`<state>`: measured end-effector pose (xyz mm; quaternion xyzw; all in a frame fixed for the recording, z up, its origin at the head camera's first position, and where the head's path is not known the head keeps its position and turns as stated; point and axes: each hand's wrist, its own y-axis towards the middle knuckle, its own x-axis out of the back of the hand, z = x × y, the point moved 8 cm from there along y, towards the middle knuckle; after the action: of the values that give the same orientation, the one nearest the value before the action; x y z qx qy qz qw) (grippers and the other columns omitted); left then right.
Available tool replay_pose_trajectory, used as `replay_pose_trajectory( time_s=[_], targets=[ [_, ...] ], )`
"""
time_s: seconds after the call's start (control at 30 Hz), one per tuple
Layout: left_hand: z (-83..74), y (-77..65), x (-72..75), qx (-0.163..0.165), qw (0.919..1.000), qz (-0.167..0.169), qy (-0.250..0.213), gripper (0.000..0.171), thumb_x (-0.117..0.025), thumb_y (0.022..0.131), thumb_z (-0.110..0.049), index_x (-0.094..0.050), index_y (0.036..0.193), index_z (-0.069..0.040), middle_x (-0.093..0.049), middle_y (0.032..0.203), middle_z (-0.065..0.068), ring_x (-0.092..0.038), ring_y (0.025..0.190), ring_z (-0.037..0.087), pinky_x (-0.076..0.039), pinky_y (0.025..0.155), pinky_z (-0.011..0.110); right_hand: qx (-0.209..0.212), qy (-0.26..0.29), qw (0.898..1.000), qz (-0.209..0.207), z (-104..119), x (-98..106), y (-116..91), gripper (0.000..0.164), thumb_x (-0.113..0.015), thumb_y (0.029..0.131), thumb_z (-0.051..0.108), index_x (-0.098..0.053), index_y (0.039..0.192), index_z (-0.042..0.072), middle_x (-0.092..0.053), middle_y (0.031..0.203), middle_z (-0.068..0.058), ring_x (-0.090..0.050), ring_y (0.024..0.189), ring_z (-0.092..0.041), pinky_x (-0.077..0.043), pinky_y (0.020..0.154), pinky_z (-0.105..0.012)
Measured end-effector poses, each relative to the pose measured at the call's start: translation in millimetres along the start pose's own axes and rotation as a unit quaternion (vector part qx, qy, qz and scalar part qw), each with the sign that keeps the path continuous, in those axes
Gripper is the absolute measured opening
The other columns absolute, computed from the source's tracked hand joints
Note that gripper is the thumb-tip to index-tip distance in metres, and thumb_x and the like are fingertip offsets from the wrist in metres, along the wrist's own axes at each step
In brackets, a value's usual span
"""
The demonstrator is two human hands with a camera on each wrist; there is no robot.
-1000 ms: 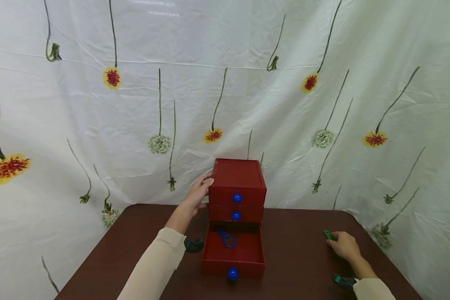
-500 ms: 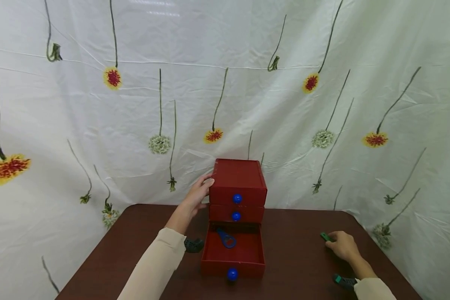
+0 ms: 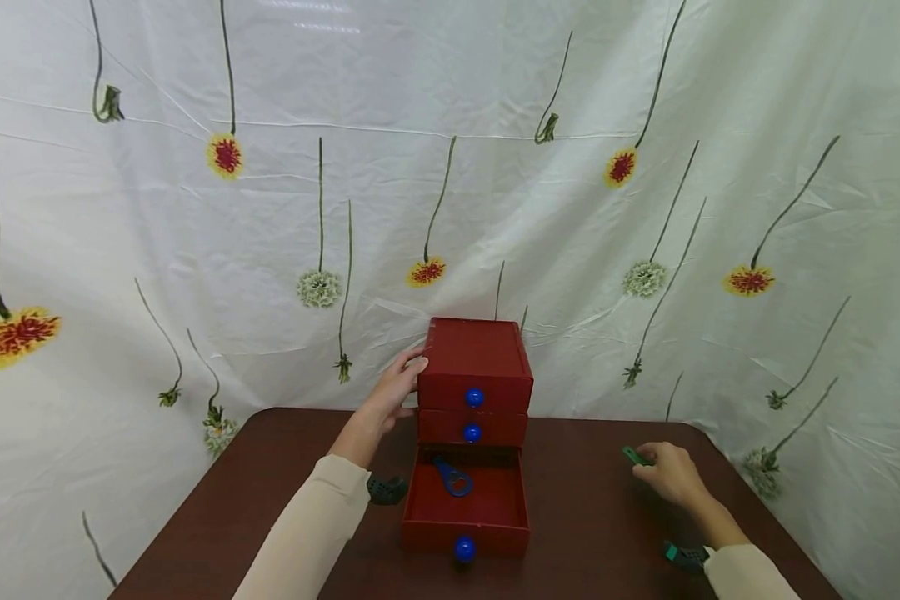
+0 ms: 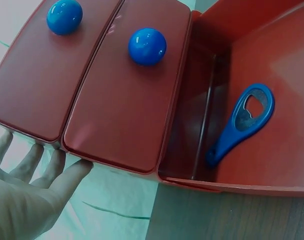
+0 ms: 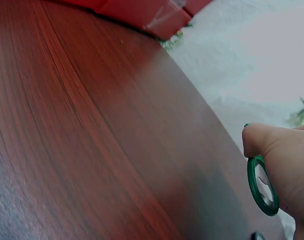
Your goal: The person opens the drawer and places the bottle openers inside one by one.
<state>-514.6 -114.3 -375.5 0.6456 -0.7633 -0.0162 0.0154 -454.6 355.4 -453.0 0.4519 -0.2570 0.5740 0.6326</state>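
A red chest (image 3: pixel 476 346) of three drawers with blue round knobs stands on the table, its bottom drawer (image 3: pixel 465 533) pulled out. Inside that drawer lies a blue bottle opener (image 4: pixel 231 137) with a metal insert. My left hand (image 3: pixel 390 396) rests against the left side of the chest, fingers extended along the upper drawers' edges. Over to the right, my right hand (image 3: pixel 675 475) pinches a green bottle opener (image 3: pixel 634 456) between thumb and fingers, above the tabletop. The right wrist view shows its green ring end (image 5: pixel 266 207) below the thumb; the hand hides its other end.
The dark brown wooden table (image 3: pixel 585 500) extends on both sides of the chest. Behind it hangs a white cloth (image 3: pixel 390 208) printed with flowers. Dark straps with cameras sit at both wrists.
My right hand has moved a little left and away from me with the green bottle opener, which has turned slightly. The left hand, chest and drawer stay as they were.
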Motion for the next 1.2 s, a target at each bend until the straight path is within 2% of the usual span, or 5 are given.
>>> replay_pose_trajectory(
  time_s=[0.3,0.57,0.7,0.93,1.2],
  targets=[
    [-0.8,1.8,0.5,0.001,1.0,0.004,-0.005,0.056,-0.051,0.109,-0.04,-0.035,0.16,-0.025,-0.026,0.165,0.014,-0.038,0.144,0.043,-0.03,0.103,0.078,0.048,0.02,0.999,0.006,37,-1,10,0.027,-0.076,0.088,0.007,-0.073,0.111,-0.007,-0.072,0.106,-0.021,-0.07,0.096,-0.039,-0.056,0.068,-0.046],
    [-4.7,4.7,2.4,-0.009,0.9998,0.015,-0.011,0.055,-0.052,0.109,-0.038,-0.036,0.16,-0.021,-0.031,0.162,0.016,-0.04,0.142,0.044,-0.032,0.101,0.079,0.085,0.041,0.995,0.014,73,-5,14,0.026,-0.076,0.085,0.004,-0.075,0.11,-0.003,-0.071,0.094,-0.006,-0.066,0.081,-0.019,-0.051,0.062,-0.034],
    [-6.1,4.5,1.8,-0.012,0.9997,0.021,-0.005,0.055,-0.053,0.11,-0.037,-0.036,0.16,-0.02,-0.032,0.161,0.017,-0.041,0.142,0.044,-0.033,0.101,0.079,0.114,0.051,0.992,0.014,91,-6,11,0.027,-0.076,0.083,0.002,-0.075,0.11,-0.002,-0.071,0.096,-0.005,-0.065,0.08,-0.016,-0.052,0.063,-0.032],
    [-7.5,3.7,4.4,-0.008,0.9998,0.017,-0.003,0.056,-0.054,0.109,-0.035,-0.036,0.159,-0.017,-0.033,0.16,0.019,-0.043,0.14,0.045,-0.04,0.098,0.075,0.193,0.047,0.98,0.011,131,-11,5,0.025,-0.077,0.08,0.002,-0.078,0.105,0.003,-0.069,0.098,-0.002,-0.065,0.084,-0.016,-0.055,0.068,-0.033],
    [-7.4,5.9,2.9,-0.007,0.9999,0.011,-0.006,0.055,-0.055,0.109,-0.034,-0.037,0.158,-0.016,-0.036,0.159,0.018,-0.046,0.137,0.044,-0.043,0.096,0.073,0.246,0.052,0.967,0.032,176,-23,0,0.025,-0.073,0.083,0.002,-0.079,0.107,0.002,-0.07,0.098,0.001,-0.066,0.084,-0.019,-0.055,0.071,-0.031]
  ],
)
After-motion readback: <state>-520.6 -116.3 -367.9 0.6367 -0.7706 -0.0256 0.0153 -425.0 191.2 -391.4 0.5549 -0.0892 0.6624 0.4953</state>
